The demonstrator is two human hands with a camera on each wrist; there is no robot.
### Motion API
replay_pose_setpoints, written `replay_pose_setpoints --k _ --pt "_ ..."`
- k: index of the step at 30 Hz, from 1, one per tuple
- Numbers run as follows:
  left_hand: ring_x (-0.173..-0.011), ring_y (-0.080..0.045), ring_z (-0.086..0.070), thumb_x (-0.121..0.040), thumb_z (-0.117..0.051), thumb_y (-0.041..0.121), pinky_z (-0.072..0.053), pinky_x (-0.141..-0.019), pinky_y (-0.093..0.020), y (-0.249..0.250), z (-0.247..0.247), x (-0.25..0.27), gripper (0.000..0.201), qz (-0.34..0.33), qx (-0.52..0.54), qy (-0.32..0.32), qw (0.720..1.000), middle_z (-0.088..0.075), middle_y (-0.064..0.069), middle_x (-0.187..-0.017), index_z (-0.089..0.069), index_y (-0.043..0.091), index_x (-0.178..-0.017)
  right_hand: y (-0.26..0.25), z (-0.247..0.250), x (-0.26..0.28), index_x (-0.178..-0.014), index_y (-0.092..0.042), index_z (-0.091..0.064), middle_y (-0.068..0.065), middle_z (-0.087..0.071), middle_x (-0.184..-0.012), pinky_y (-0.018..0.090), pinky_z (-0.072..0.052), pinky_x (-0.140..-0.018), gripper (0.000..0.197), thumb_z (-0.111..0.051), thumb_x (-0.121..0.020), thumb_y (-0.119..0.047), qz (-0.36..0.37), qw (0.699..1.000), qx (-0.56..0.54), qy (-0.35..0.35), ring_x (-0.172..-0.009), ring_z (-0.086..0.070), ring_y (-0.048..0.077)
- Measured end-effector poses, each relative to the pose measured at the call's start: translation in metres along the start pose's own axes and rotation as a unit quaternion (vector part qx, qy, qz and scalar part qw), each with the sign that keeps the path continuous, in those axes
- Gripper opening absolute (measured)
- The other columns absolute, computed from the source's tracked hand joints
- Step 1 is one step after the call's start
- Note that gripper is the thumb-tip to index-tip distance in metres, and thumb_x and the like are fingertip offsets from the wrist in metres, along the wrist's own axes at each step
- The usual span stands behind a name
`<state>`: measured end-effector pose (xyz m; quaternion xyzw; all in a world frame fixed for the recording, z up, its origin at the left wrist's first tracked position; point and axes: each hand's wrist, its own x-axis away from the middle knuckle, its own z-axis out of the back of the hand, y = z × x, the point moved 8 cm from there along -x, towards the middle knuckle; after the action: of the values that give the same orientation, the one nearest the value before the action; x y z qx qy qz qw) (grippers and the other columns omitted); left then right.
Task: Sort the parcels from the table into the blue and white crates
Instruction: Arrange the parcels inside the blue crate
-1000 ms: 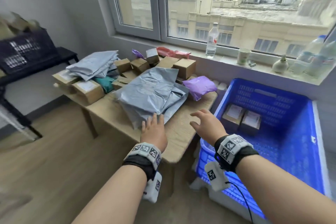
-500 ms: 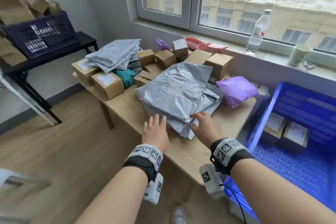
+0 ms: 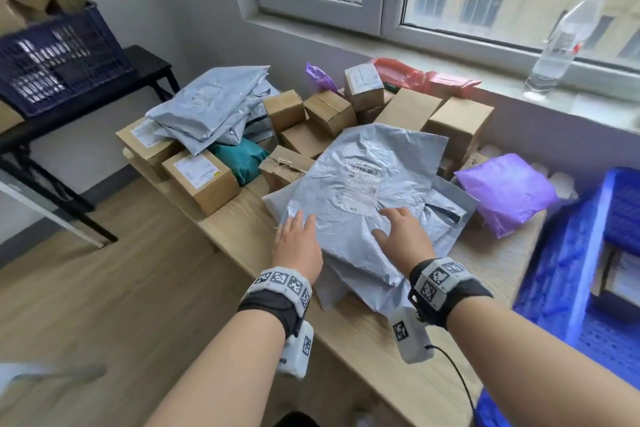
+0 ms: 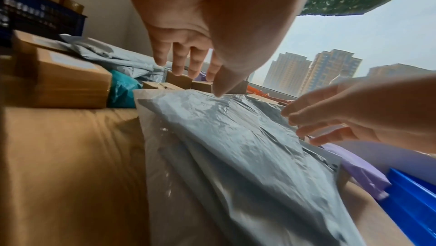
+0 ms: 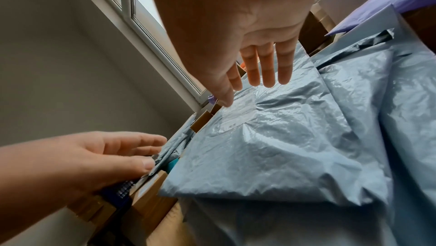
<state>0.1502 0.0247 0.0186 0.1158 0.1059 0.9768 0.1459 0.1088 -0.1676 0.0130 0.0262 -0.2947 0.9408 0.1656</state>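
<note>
Head view: the grey bag (image 3: 363, 191) lies mid-frame on the table (image 3: 239, 232), barcode label unreadable; left hand (image 3: 298, 246) and right hand (image 3: 403, 236) spread flat over it, grasping nothing; blue crate (image 3: 568, 260) at right. Left wrist view: towers outside. Right wrist view: window frame, upper left.

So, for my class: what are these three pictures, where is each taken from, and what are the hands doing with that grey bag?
No machine here: a person wears three cameras. One sits on the head and looks down at both hands; one sits on each wrist and looks along the fingers. On the wooden table lie cardboard boxes and plastic mailing bags, among them a purple bag. A blue crate stands at the right. The left hand and right hand reach open over the big grey bag. Neither grips it yet; nothing is held.
</note>
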Motion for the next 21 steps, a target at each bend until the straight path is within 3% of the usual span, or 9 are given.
replay_pose_setpoints --k 7,11,16,21 --pt "-0.146 -0.025 -0.022 -0.1 -0.04 0.018 -0.017 -0.119 -0.035 0.005 0.005 -0.088 0.052 -0.055 0.028 0.009 0.998 -0.028 -0.009 -0.158 -0.029 0.011 -0.151 0.03 0.003 -0.034 -0.144 -0.011 -0.044 0.013 -0.045 -0.145 0.035 -0.032 -0.111 0.056 -0.061 -0.095 -0.031 -0.105 0.994 0.017 0.01 -0.135 -0.042 0.027" --pt "-0.137 -0.027 -0.034 -0.096 -0.046 0.017 -0.027 -0.114 -0.036 0.004 -0.001 -0.124 0.043 -0.083 0.014 0.007 0.996 -0.041 -0.011 -0.145 -0.043 0.009 -0.138 0.043 -0.001 -0.04 -0.145 -0.007 -0.041 0.014 -0.045 -0.145 0.034 -0.031 -0.111 0.06 -0.06 -0.095 -0.033 -0.188 0.982 0.026 0.008 -0.136 -0.04 0.028" --pt "-0.128 -0.03 -0.038 -0.096 -0.047 0.018 -0.032 -0.107 -0.036 -0.003 0.002 -0.149 0.037 -0.079 -0.005 0.012 0.997 -0.045 -0.013 -0.137 -0.045 0.007 -0.132 0.047 -0.013 -0.041 -0.112 -0.007 -0.059 0.016 -0.06 -0.122 0.037 -0.045 -0.093 0.032 -0.062 -0.089 -0.028 -0.285 0.958 0.01 0.036 -0.113 -0.056 0.034" --pt "-0.122 -0.03 -0.041 -0.097 -0.053 0.036 -0.035 -0.103 -0.036 -0.006 0.006 -0.163 0.046 -0.086 -0.013 0.018 0.996 -0.045 -0.015 -0.132 -0.046 0.007 -0.131 0.043 -0.031 -0.036 -0.128 -0.007 -0.054 0.017 -0.056 -0.13 0.041 -0.042 -0.104 0.046 -0.06 -0.09 -0.033 -0.338 0.94 -0.012 0.037 -0.123 -0.05 0.034"
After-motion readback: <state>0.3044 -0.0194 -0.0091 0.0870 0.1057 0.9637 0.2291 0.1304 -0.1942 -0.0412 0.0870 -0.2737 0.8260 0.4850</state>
